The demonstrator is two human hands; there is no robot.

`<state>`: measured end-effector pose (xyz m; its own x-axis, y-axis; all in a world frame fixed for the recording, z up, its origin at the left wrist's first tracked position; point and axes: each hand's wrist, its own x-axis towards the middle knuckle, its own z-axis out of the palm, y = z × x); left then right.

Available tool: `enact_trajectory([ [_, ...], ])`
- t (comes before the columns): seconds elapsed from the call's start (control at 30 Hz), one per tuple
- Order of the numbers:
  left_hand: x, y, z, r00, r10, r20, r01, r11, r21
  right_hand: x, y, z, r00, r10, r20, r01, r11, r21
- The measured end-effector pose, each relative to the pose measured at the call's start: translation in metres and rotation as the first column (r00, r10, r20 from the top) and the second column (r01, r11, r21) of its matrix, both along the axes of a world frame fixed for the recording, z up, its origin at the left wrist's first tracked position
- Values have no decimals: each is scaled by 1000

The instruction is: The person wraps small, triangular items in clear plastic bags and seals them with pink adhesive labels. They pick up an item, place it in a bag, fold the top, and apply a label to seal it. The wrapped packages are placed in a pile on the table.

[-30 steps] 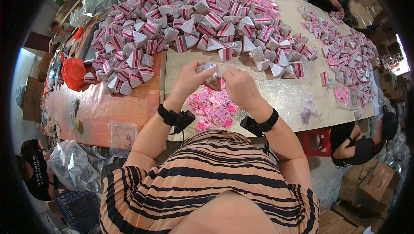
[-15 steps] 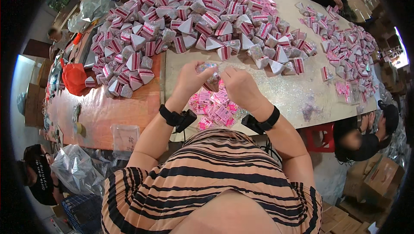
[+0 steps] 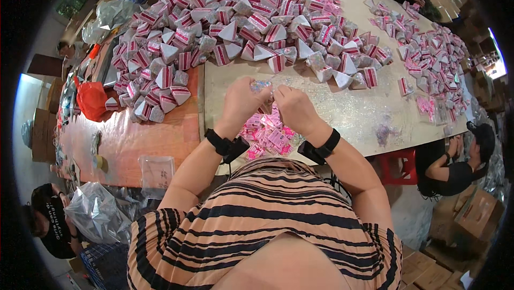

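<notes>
Close in front of me, over the table's near edge, my left hand [image 3: 243, 104] is closed around a small glittery wedge-shaped pack [image 3: 261, 86]. Its clear, sparkling top shows past the thumb, and a darker part shows below; the fingers hide the rest. My right hand [image 3: 301, 109] is pinched at the right side of the same pack, the two hands nearly touching. What exactly those fingertips grip is too small to make out. Beneath both hands lies a heap of small pink-and-white printed cards [image 3: 270, 135].
A big heap of wedge-shaped packs [image 3: 257, 22] with pink bands spreads across the far table; another pile [image 3: 436, 60] lies at right. A red bag [image 3: 92, 100] and a flat clear bag [image 3: 157, 171] are at left. Co-workers sit around; a red stool [image 3: 399, 166] stands at right.
My left hand has turned slightly and covers more of the pack. The right fingertips have come closer to the left thumb. The co-worker at right has shifted posture.
</notes>
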<state>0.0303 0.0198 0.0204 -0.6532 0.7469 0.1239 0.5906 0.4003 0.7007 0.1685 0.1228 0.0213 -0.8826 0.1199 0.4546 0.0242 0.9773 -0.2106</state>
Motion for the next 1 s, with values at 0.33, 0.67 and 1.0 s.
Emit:
enact_trajectory([
  [0.33, -20, 1, -16, 952, -53, 302, 16, 992, 123, 9, 22, -2, 999, -27, -20, -1, 570, -821],
  [0.67, -18, -1, -17, 935, -83, 344, 35, 989, 143, 4, 29, -10, 998, 45, -34, -37, 61, -997],
  [1.0, -5, 2, 8, 812, -140, 567, 43, 983, 181, 8, 37, -11, 993, 97, -68, -62, -56, -996],
])
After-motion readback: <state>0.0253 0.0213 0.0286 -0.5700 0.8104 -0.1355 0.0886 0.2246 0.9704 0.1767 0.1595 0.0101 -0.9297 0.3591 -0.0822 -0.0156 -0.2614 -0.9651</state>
